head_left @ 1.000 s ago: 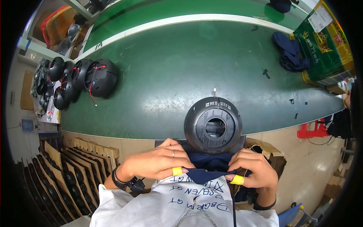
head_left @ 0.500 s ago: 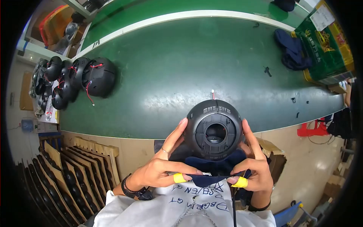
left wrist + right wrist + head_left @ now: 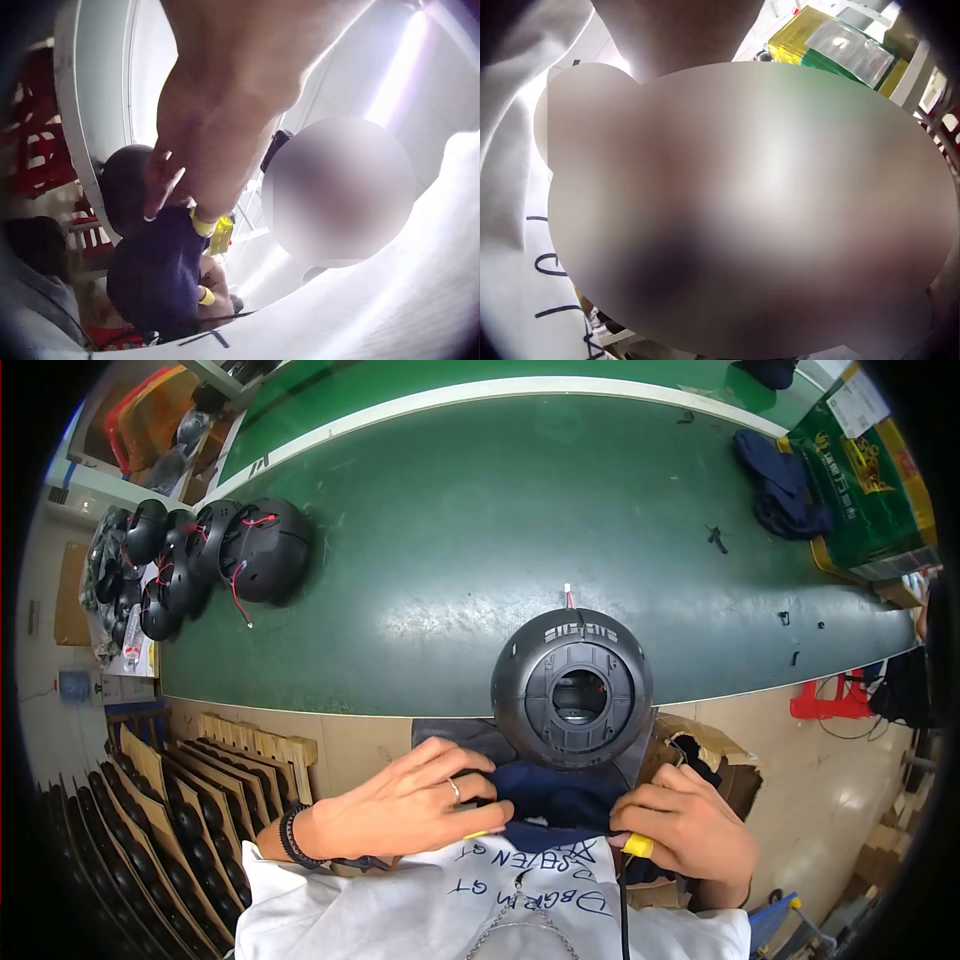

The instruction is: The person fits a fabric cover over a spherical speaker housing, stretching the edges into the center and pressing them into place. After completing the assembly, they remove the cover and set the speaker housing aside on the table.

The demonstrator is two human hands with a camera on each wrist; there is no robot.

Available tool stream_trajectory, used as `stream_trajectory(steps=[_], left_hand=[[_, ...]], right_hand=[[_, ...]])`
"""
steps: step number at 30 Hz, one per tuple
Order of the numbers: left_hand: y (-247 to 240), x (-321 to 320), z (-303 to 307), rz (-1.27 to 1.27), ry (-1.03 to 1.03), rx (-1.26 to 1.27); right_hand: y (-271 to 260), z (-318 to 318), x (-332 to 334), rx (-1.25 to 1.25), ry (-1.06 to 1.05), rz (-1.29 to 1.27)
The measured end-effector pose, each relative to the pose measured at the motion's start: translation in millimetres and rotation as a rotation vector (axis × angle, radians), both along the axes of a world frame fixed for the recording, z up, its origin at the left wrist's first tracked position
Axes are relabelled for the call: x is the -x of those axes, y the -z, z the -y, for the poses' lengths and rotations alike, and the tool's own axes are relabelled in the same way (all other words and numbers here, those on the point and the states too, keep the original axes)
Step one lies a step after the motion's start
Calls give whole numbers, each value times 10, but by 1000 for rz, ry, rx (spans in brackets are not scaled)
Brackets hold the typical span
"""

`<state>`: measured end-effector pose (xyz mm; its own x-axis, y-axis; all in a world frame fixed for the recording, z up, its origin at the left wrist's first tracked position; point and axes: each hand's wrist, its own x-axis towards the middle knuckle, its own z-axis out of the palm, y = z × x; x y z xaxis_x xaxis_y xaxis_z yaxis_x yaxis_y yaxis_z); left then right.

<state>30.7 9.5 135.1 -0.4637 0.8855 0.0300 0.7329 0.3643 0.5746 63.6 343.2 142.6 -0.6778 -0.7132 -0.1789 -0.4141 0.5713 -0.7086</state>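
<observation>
A dark navy piece of cloth spans the space between the two hands, close against the front of the white shirt. My left hand holds the cloth's left side; in the left wrist view the navy cloth hangs below the fingers. The cloth's right side is pinched by my right hand, its thumb wrapped in yellow tape. Just beyond the cloth sits a round black plastic shell with a ringed opening and a short wire at its far side. The right wrist view is mostly blurred.
The shell overlaps the front edge of the green table. More black shells with red wires stand at the left. Folded navy cloth lies by a green and yellow box at the right. Small black parts are scattered nearby.
Half a second ago the fingers of both hands were stretched along the shell's sides; now they are drawn back and bent at the cloth. The shell is near the same place.
</observation>
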Motion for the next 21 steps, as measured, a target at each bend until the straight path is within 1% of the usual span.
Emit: stream_trajectory(steps=[3,4,5,6,7,8,10,12,14,16,17,18,19,20,21], left_hand=[[28,-6,-22,-89,-34,170],[43,3,-29,-90,-33,170],[61,16,-38,-76,-62,145],[86,25,-47,-59,-90,119],[135,31,-57,-62,-125,54],[174,34,-62,-61,-123,53],[238,32,-64,-21,-179,-60],[294,54,-78,-27,-205,-99],[360,59,-88,-34,-229,-139],[419,52,-100,-16,-295,-266],[421,49,-121,-15,-295,-266],[419,44,-149,-36,-338,-291],[420,39,-169,-57,-381,-316],[427,31,-182,-56,-382,-316],[435,21,-192,-98,-373,-314]], right_hand=[[97,40,36,11,3,61],[122,79,47,27,73,35],[141,112,57,44,144,10],[153,139,70,44,147,10],[163,162,85,68,189,15],[180,173,93,93,229,20],[261,172,81,132,265,0],[272,181,93,173,295,-19],[231,199,108,230,375,-65],[267,207,95,260,413,-90],[294,213,87,292,451,-118],[319,226,83,292,452,-117],[345,244,81,334,497,-143],[367,257,81,376,542,-169],[385,263,79,376,542,-167]])
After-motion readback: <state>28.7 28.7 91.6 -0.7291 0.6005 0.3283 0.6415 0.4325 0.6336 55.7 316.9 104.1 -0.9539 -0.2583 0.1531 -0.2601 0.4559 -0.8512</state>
